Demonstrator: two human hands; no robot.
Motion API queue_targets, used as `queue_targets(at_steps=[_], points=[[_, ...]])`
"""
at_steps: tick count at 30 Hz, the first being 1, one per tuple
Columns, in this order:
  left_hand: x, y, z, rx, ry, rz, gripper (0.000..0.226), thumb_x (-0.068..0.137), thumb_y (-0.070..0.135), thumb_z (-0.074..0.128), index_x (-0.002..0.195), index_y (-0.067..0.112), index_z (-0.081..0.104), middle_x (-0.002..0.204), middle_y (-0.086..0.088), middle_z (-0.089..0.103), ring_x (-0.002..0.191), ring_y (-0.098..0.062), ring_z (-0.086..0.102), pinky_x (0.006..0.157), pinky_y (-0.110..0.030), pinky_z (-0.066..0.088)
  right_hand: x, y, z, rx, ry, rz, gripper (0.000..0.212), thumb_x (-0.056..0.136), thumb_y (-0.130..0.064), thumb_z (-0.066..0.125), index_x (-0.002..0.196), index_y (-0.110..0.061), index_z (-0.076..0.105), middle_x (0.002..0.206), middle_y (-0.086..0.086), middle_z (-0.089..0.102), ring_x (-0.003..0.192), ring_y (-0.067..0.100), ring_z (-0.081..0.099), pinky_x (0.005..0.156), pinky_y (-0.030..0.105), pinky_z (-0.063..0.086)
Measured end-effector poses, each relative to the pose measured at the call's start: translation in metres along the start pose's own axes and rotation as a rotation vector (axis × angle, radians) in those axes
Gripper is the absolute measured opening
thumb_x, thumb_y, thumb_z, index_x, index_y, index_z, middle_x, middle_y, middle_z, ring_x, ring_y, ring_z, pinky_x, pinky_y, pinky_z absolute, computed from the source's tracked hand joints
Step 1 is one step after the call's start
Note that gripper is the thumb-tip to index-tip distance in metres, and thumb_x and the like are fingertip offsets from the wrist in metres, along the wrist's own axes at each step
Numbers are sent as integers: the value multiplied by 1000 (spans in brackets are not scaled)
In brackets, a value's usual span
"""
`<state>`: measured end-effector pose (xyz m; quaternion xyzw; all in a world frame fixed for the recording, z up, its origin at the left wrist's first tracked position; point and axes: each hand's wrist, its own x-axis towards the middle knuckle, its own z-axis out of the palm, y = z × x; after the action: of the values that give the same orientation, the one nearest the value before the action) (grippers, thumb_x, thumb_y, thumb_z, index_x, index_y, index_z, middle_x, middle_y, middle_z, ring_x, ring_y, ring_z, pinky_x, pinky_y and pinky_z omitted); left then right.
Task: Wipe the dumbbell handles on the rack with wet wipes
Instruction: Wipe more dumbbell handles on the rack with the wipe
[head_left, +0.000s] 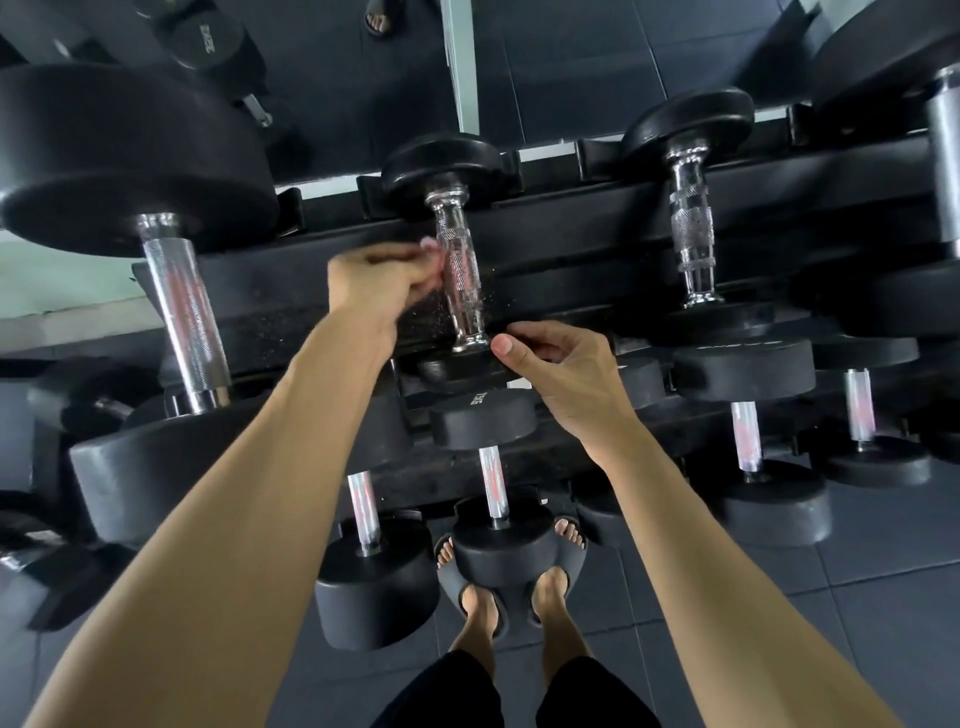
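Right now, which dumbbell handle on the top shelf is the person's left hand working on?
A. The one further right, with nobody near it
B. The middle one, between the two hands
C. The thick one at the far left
B: the left hand is bunched against the side of the middle handle, while the right hand sits by that dumbbell's near end.

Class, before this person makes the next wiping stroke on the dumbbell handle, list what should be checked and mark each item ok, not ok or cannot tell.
1. Wipe in hand: the left hand is blurred, something pale shows at its fingertips; cannot tell.
2. Left hand against the centre dumbbell handle: ok.
3. Dumbbell seated on the rack: ok.
4. Right hand steadies the dumbbell's near end: beside it, contact cannot tell.
5. Feet stand beneath the lower dumbbells: not ok.
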<state>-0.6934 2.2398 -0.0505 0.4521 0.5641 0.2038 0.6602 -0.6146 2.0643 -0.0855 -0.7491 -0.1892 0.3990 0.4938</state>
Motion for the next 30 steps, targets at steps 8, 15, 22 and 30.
queue_targets(at_steps=[8, 15, 22, 30], points=[[-6, -7, -3, 140, 2, -5, 15, 72, 11, 84, 83, 12, 74, 80, -2, 77, 78, -15, 75, 74, -27, 60, -3, 2, 1, 23, 39, 6, 61, 70, -58, 74, 117, -19, 72, 108, -9, 73, 100, 2, 67, 88, 16, 50], [16, 17, 11, -60, 51, 66, 14, 72, 4, 83, 77, 10, 71, 83, -4, 77, 83, -14, 75, 81, -31, 61, -3, 0, 3, -45, 33, 14, 71, 64, -70, 71, 119, -26, 70, 118, -9, 69, 109, 3, 63, 96, 22, 48], [-13, -7, -11, 186, -45, -46, 20, 70, 0, 84, 82, 7, 69, 83, -9, 75, 79, -20, 75, 78, -33, 61, -5, 0, 6, 17, 59, 6, 71, 63, -64, 72, 119, -20, 72, 109, -9, 72, 100, 1, 66, 85, 14, 51], [-14, -3, 2, -89, 41, -18, 16, 74, 0, 80, 77, 8, 67, 83, -6, 75, 87, -18, 74, 80, -29, 61, -4, 3, 7, 14, 58, -3, 66, 67, -60, 75, 118, -18, 72, 108, -8, 73, 100, 2, 67, 88, 15, 51]])
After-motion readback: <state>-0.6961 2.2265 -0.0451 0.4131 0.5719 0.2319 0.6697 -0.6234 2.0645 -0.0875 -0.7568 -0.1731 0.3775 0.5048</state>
